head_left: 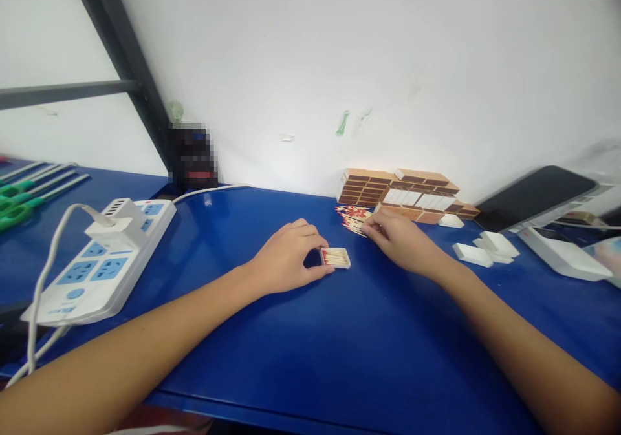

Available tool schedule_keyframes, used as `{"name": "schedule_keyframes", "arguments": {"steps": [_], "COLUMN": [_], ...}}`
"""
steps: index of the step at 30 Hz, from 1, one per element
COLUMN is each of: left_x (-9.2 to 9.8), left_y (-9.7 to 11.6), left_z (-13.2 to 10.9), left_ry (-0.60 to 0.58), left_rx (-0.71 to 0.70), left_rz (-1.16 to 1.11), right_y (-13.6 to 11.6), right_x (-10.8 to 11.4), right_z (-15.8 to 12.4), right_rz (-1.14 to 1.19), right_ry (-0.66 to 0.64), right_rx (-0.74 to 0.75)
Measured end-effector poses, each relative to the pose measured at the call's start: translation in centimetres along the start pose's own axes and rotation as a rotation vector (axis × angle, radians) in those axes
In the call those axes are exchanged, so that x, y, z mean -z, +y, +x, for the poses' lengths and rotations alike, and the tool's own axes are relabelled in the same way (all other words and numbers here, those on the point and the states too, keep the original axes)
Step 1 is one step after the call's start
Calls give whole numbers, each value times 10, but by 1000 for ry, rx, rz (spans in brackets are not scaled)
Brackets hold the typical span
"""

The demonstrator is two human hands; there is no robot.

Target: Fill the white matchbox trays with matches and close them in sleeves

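My left hand point(291, 257) rests on the blue table and grips the left end of a small white matchbox tray point(348, 258) between thumb and fingers. Matches point(334, 256) with red heads lie inside that tray. Further back and to the right, my right hand point(400, 238) pinches at the edge of a loose pile of red-headed matches point(353, 214). Its thumb and fingertips are pressed together there, and whether a match is between them is too small to make out.
Stacked matchboxes point(366, 186) stand against the wall behind the pile. White box trays point(473, 254) lie to the right, near a phone point(538, 196) leaning on a stand. A power strip point(104, 260) with a plugged charger and green-handled tools point(19, 209) are at left.
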State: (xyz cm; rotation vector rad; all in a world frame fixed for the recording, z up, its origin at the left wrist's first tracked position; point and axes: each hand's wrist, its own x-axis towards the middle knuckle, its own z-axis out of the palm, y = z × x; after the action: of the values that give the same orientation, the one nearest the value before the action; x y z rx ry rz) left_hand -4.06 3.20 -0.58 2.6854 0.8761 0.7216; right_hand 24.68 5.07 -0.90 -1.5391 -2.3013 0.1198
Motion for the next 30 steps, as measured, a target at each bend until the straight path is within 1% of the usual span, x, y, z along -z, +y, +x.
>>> {"name": "schedule_keyframes", "arguments": {"steps": [4, 8, 12, 17, 25, 30], "left_x": [0, 0, 0, 0, -1, -1], "left_y": [0, 0, 0, 1, 0, -1], "left_z": [0, 0, 0, 0, 0, 0], "left_ry": [-1, 3, 6, 2, -1, 1], "left_rx": [-1, -11, -14, -25, -17, -23], "left_rz": [1, -5, 2, 12, 21, 23], "right_y": [-1, -2, -2, -2, -9, -8], "right_x": [5, 0, -9, -11, -14, -13], "right_z": [-3, -2, 0, 0, 6, 8], "right_rz": [-11, 18, 26, 22, 61, 38], "right_ry": [-25, -42, 11, 88, 65, 7], "right_rx": [-28, -50, -37, 10, 18, 9]}}
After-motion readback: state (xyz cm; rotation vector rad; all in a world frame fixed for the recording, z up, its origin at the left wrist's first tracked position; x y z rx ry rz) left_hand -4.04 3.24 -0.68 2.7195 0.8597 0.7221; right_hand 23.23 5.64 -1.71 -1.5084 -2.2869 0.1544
